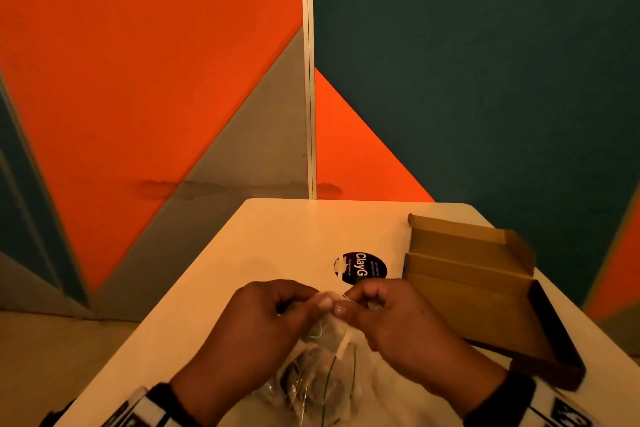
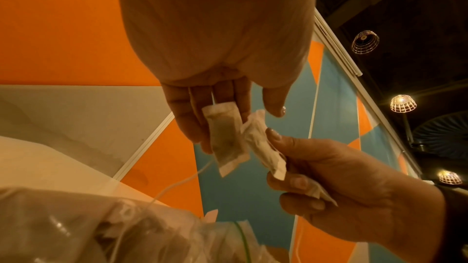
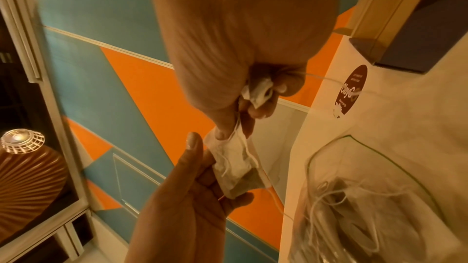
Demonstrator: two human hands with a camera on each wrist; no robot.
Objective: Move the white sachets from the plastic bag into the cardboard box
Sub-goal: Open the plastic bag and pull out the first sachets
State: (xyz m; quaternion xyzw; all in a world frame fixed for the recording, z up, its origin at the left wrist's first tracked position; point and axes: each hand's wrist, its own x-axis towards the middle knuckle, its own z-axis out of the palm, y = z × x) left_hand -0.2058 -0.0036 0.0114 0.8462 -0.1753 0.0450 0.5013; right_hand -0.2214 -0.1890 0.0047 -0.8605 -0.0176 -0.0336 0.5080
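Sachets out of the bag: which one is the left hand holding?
The sachet with dark contents showing, lying along the left hand's fingers. The other sachet, plain white and creased, is pinched by the right hand.

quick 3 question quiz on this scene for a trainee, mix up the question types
1. True or false: the cardboard box lies open on the table to the person's right.
2. Multiple choice: what is the left hand doing? A. resting flat on the table B. pinching a white sachet C. closing the box
3. Fill in: the plastic bag lies on the table, nearer the person than both ____.

Key
1. True.
2. B; the right hand grips another sachet, and thin strings trail from the sachets.
3. hands.
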